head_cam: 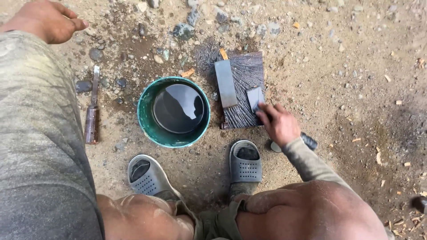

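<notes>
My right hand (279,123), right of centre in the frame, presses its fingers onto a small dark blade (255,98) lying on the wet wooden board (243,71), beside a long grey sharpening stone (225,83). My left hand (46,20), in the upper left corner, hangs loosely curled and holds nothing. Left of the board stands a green bucket (147,120) of dark water, and farther left a chisel (93,113) lies on the gravelly ground (347,66).

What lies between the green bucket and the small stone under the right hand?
In the head view, a long grey whetstone on the dark wooden board lies between the green bucket and the small stone.
</notes>
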